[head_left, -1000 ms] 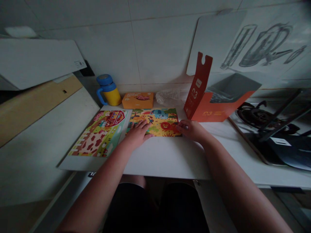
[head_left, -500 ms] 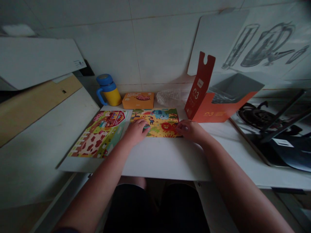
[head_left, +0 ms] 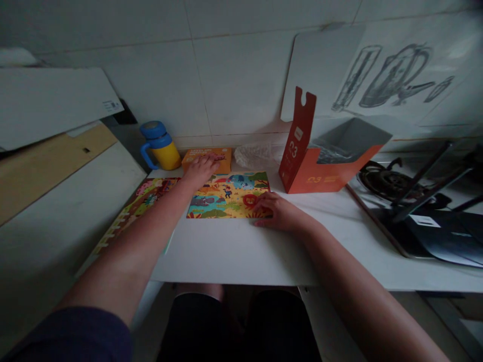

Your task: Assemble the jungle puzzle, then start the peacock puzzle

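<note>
The fingers of the right hand [head_left: 274, 207] are curling over the right end of a flat, rectangular, yellow card picture of jungle animals [head_left: 226, 207], the thumb standing apart from them near its close edge; they do not seem to be clamping anything. The fingers of the left hand [head_left: 204, 170] are lying stretched over an orange, oblong cardboard box [head_left: 226, 160] just behind that picture; whether they are gripping it, I cannot tell.

Thin card like this is probably shifting easily, so light, flat pressure from the right fingertips would be serving better than a pinch, and any lift of the box is best going straight up, clear of the picture's far edge.

Left of the picture, a red-and-green farm picture [head_left: 138, 202] is lying partly hidden under the left forearm. Beyond the picture's far left corner, a rounded, blue-and-yellow handled bottle [head_left: 168, 155] is standing upright. Behind it, crumpled clear plastic film [head_left: 253, 157] is catching dull light. Right of it, a red-orange carton [head_left: 328, 177] is raising a stiff, notched flap. A smooth white desk [head_left: 222, 254] is carrying them all.
</note>
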Demonstrator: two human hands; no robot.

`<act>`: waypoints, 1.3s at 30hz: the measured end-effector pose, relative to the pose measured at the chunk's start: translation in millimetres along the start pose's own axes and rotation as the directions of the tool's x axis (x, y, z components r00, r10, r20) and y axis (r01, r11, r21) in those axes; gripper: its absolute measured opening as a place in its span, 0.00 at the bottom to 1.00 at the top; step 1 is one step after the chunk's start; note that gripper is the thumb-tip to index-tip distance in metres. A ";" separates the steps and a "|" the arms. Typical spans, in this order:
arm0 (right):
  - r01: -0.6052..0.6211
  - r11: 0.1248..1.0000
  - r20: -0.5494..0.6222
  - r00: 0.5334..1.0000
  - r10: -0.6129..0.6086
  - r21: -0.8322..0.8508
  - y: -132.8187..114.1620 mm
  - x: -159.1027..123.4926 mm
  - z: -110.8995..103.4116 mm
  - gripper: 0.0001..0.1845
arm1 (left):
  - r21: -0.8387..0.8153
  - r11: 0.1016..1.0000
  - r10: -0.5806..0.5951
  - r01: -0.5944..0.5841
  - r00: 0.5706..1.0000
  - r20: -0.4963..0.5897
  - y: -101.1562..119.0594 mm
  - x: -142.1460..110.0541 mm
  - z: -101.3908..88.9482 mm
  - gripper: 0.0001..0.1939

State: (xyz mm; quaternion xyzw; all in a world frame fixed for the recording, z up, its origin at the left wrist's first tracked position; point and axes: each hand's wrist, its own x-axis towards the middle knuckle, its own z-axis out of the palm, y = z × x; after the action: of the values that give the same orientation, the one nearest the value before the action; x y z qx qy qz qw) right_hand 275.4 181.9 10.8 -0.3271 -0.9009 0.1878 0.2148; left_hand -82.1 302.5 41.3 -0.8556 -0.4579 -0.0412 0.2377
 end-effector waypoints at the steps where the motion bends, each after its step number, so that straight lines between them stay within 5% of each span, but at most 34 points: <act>1: -0.007 1.000 0.000 1.000 0.007 0.001 0.0 0.3 -0.4 0.21 | 0.006 1.000 0.019 -0.019 1.000 -0.005 -2.7 1.0 2.5 0.30; 6: -0.039 0.999 0.000 0.999 0.039 0.013 0.8 1.7 -0.8 0.22 | 0.037 0.994 0.103 -0.103 0.995 -0.013 -3.3 7.1 9.9 0.33; 13: -0.040 0.999 -0.002 0.999 0.040 -0.005 1.8 3.1 0.8 0.20 | -0.114 0.993 -0.046 0.042 0.998 -0.035 -4.9 17.0 11.7 0.34; 20: -0.054 0.998 -0.009 0.999 0.054 -0.024 3.2 3.9 1.3 0.18 | -0.198 0.980 0.017 -0.020 1.000 -0.019 -7.7 14.1 10.3 0.21; 26: -0.057 0.998 -0.003 0.998 0.057 -0.034 3.2 5.3 0.9 0.18 | -0.164 0.986 0.021 -0.019 1.000 0.008 -10.4 6.5 6.4 0.24; 33: -0.078 0.995 -0.022 0.997 0.077 -0.060 2.0 5.3 2.3 0.15 | -0.202 0.970 -0.148 0.133 0.987 -0.061 -17.4 12.5 -3.0 0.22; 39: -0.104 0.987 -0.052 0.994 0.098 -0.119 0.1 5.7 4.0 0.18 | -0.211 0.967 -0.152 0.145 0.988 -0.018 -21.7 16.6 1.6 0.23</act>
State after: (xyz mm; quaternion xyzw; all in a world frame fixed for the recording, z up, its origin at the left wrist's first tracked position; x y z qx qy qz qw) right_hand 269.5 185.0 8.9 -0.3890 -0.8878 0.1357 0.2051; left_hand -90.2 326.1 52.8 -0.8384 -0.5097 -0.1211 0.1506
